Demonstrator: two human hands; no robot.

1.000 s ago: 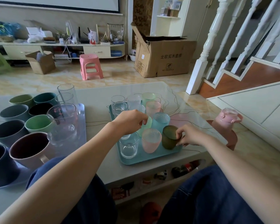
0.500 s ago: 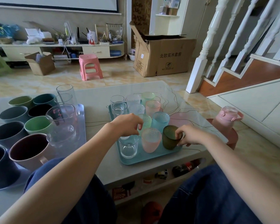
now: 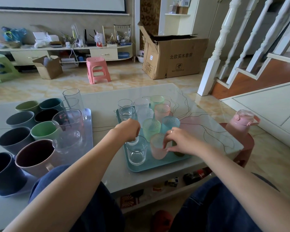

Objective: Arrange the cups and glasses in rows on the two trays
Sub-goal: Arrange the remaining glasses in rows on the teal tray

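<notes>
A teal tray (image 3: 141, 169) in the middle of the table holds rows of clear and frosted glasses. My left hand (image 3: 129, 129) reaches down over its left column, fingers closed on the rim of a small clear glass (image 3: 134, 141); another clear glass (image 3: 136, 153) stands in front of that one. My right hand (image 3: 177, 141) grips the near pink frosted glass (image 3: 157, 149) with thumb and fingers, and largely hides a dark green cup (image 3: 178, 154) under its palm. On the left, a lavender tray (image 3: 89, 131) carries several mugs, such as the pink mug (image 3: 35, 156), and tall clear glasses (image 3: 73, 101).
A pink bottle (image 3: 241, 124) stands on a reddish stool (image 3: 249, 148) just off the table's right edge. My knees sit against the table's near edge (image 3: 157, 178). Behind the table are a pink stool (image 3: 97, 69), a cardboard box (image 3: 174, 56) and a staircase (image 3: 241, 47).
My right hand has slid left from the dark green cup onto the pink frosted glass. My left hand has dropped a little lower over the clear glass.
</notes>
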